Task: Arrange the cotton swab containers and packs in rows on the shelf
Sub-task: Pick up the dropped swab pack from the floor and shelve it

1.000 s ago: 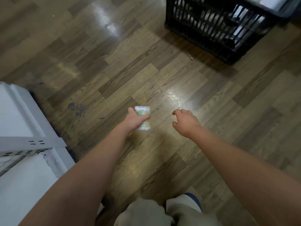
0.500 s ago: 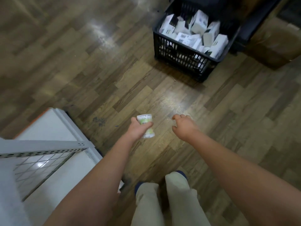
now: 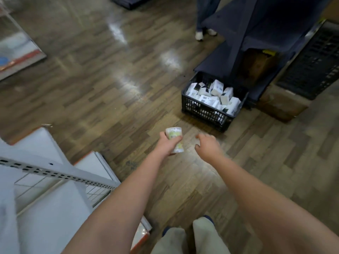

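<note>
wood floor (image 3: 110,99) below, swab container (image 3: 174,139) wrapped in left fingers (image 3: 178,138), right fingers (image 3: 199,136) loose, empty

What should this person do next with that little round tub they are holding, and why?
Probably carry it left and down to the white shelf. The left hand already grips the cotton swab container over the floor, the right hand holds nothing, and the black crate of white packs lies farther off.

Bare forearms without sleeves, light beige trousers (image 3: 190,239), dark shoe tips (image 3: 209,217).
</note>
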Motion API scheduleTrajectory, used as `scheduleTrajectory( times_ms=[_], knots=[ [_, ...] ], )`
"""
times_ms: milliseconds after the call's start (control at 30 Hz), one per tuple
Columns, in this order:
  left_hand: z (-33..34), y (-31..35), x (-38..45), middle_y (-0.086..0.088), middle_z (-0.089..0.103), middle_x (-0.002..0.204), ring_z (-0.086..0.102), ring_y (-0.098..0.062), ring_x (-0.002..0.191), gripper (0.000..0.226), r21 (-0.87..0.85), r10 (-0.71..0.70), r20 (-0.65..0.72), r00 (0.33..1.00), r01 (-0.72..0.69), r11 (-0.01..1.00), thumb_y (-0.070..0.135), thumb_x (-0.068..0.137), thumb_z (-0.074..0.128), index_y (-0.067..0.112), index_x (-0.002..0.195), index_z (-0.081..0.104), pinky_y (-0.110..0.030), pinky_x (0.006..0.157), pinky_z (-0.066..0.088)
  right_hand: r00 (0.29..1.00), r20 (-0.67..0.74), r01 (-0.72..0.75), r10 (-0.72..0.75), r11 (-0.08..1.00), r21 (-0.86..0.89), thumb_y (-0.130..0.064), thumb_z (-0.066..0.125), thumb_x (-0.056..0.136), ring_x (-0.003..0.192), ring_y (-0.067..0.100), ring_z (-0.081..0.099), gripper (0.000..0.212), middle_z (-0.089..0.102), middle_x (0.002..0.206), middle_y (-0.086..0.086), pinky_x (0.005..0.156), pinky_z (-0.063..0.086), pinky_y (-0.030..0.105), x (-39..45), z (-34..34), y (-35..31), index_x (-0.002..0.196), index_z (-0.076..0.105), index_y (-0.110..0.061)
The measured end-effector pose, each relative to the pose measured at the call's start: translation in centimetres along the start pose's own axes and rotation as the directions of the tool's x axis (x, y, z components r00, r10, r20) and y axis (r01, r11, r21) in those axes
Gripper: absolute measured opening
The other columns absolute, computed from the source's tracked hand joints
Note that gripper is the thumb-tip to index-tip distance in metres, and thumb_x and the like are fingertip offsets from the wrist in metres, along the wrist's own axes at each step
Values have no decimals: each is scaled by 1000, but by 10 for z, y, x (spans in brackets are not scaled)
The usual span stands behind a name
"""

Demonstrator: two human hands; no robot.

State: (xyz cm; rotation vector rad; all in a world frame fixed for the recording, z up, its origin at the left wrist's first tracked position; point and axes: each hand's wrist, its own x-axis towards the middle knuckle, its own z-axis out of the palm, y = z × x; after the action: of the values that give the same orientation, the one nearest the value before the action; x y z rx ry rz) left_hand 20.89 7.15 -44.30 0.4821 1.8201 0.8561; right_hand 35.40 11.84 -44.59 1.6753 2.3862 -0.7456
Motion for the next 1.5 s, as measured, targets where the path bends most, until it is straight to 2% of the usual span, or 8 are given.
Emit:
scheduleTrajectory(
  times_ms=[167, 333, 600, 733, 833, 1000, 1133, 1500],
  knots=[
    [-33, 36, -41, -6, 52, 109, 60, -21, 83, 47, -127, 37, 44, 998, -31, 991, 24, 84, 70, 19, 112, 34, -33, 58, 52, 993, -91, 72, -74, 997, -23, -23, 44, 94, 121, 29, 42, 41, 48, 130, 10, 99, 40, 40, -19, -53, -31, 133, 43, -13],
    [-59, 51, -80, -9, 52, 115, 59, -18, 81, 50, -144, 69, 57, 996, -60, 988, 19, 83, 71, 18, 118, 36, -34, 66, 53, 974, -131, 175, -182, 982, -66, -24, 45, 94, 121, 29, 43, 40, 48, 130, 11, 98, 40, 39, -34, -82, -65, 133, 44, -13],
    [-91, 56, -139, -8, 51, 116, 58, -23, 93, 51, -182, 140, -96, 985, -156, 971, 12, 81, 72, 19, 116, 34, -36, 74, 53, 902, -98, 400, -421, 899, -181, -21, 46, 94, 123, 30, 40, 42, 45, 134, 11, 99, 36, 37, -54, -111, -108, 134, 41, -12],
    [-109, 46, -166, -7, 49, 116, 57, -25, 97, 67, -231, 139, -190, 972, -182, 956, 9, 82, 71, 15, 133, 30, -43, 82, 52, 851, -55, 504, -522, 842, -194, -20, 43, 94, 125, 30, 39, 43, 44, 137, 11, 101, 34, 37, -62, -113, -127, 136, 40, -13],
    [-126, 36, -191, -8, 49, 120, 56, -25, 103, 70, -267, 139, -251, 958, -206, 941, 7, 84, 69, 15, 139, 26, -42, 86, 51, 803, -34, 578, -595, 792, -198, -20, 44, 94, 127, 30, 39, 42, 45, 137, 11, 102, 35, 37, -70, -110, -147, 136, 42, -14],
    [-154, 17, -235, -12, 47, 130, 58, -27, 107, 74, -299, 127, -349, 928, -239, 924, 7, 81, 71, 16, 139, 25, -29, 67, 58, 698, 0, 697, -716, 680, -225, -21, 45, 94, 127, 29, 40, 44, 46, 138, 11, 105, 36, 38, -88, -106, -189, 137, 42, -15],
    [-169, -4, -261, -11, 47, 131, 57, -28, 111, 77, -290, 92, -489, 867, -261, 921, 12, 79, 74, 15, 139, 26, -41, 86, 55, 605, 39, 781, -795, 583, -224, -21, 48, 92, 126, 31, 41, 43, 47, 136, 13, 104, 37, 38, -109, -99, -217, 134, 44, -11],
    [-191, -47, -318, -5, 39, 136, 54, -17, 101, 84, -304, 17, -679, 734, -301, 904, 15, 82, 73, 12, 145, 17, -27, 83, 55, 413, 136, 903, -901, 384, -193, -18, 46, 93, 128, 29, 39, 45, 45, 138, 10, 106, 36, 40, -155, -76, -255, 137, 41, -13]
  ],
)
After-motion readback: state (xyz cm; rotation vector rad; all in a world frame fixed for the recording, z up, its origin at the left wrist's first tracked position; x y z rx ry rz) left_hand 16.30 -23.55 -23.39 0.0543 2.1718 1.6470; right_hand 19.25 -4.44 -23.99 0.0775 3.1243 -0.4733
